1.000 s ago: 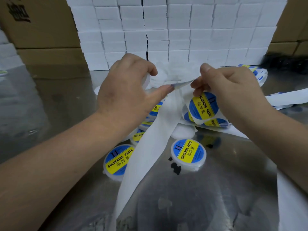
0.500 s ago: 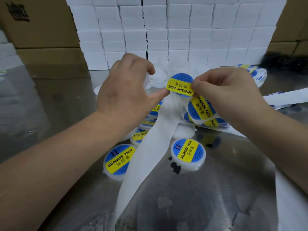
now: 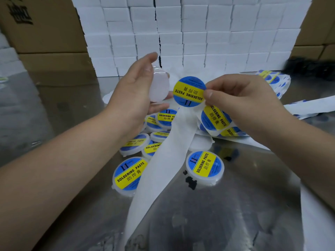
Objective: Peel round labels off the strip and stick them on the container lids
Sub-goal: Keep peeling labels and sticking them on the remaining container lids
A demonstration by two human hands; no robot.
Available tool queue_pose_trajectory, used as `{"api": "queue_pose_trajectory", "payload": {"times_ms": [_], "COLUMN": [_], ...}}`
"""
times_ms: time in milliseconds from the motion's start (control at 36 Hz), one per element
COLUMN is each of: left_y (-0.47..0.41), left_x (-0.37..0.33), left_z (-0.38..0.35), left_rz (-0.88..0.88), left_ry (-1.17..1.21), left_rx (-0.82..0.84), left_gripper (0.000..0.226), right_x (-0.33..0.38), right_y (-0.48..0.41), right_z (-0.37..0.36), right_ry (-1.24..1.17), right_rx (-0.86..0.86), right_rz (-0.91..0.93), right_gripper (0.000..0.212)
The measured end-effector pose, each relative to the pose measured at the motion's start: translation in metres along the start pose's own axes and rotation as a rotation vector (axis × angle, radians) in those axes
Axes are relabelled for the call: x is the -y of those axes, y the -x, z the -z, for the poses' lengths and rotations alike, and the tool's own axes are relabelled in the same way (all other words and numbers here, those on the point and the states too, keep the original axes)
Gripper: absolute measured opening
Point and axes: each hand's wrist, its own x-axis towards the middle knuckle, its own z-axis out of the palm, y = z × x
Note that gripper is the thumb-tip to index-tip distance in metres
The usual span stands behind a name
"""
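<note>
Left hand [image 3: 134, 91] fingers curled around a plain white round plastic container [image 3: 160, 87], right hand [image 3: 241, 98] pinching a round blue-and-yellow label [image 3: 189, 91] just beside it

Bare counter [image 3: 244, 214] lies open at the near right and again at the far left. A white paper strip [image 3: 159, 171] crosses the middle, with labelled tubs [image 3: 129, 173] crowded on both sides of it. Stacked white boxes [image 3: 199, 33] wall off the back, and cardboard cartons [image 3: 45, 33] block the back left.
</note>
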Motion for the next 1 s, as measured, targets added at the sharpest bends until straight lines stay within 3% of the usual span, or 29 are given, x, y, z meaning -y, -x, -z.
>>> {"api": "queue_pose_trajectory", "payload": {"times_ms": [83, 222, 361, 472, 833, 1000], "left_y": [0.002, 0.005, 0.007, 0.008, 0.01, 0.011], "left_x": [0.002, 0.0, -0.003, -0.003, 0.006, 0.009], "left_z": [-0.003, -0.006, -0.003, -0.003, -0.003, -0.004], "left_rz": [0.028, 0.125, 0.169, 0.139, 0.051, 0.034], "left_ry": [0.083, 0.24, 0.35, 0.34, 0.217, 0.195], "left_rx": [0.071, 0.231, 0.329, 0.377, 0.416, 0.402], "left_gripper": [0.023, 0.028, 0.023, 0.038, 0.017, 0.021], "right_x": [0.0, 0.004, 0.004, 0.002, -0.001, 0.001], "right_y": [0.002, 0.004, 0.005, 0.004, 0.003, 0.005], "right_z": [-0.001, -0.002, -0.003, -0.002, -0.002, -0.001], "right_ry": [-0.01, -0.03, -0.046, -0.033, -0.007, 0.002], "right_rx": [0.072, 0.123, 0.206, 0.238, 0.248, 0.235], "right_rz": [0.015, 0.048, 0.06, 0.051, 0.019, 0.024], "right_gripper": [0.017, 0.033, 0.023, 0.022, 0.022, 0.025]}}
